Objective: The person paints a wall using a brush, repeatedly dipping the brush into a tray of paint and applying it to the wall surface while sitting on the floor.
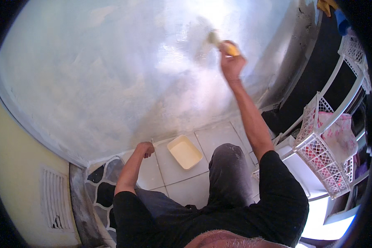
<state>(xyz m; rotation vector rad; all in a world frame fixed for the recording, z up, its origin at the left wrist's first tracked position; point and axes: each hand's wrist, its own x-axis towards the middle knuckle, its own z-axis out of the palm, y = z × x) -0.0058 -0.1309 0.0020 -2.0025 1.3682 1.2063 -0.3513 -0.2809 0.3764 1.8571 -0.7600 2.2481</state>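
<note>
My right hand is closed around the yellow handle of a paintbrush, raised against the pale blue and white wall. The brush head is blurred and looks pale green; it appears to meet the wall beside a wet, shiny patch. Down low on the left, my left hand is curled into a fist near the foot of the wall, with nothing visible in it. To the right of that fist, a cream rectangular tub rests on the floor; its inside is pale cream too.
Light tiles cover the floor under my bent knee. On the right stands a white rack with lattice baskets, one holding a pink and white cloth. A yellowish panel with a vent grille borders the left side.
</note>
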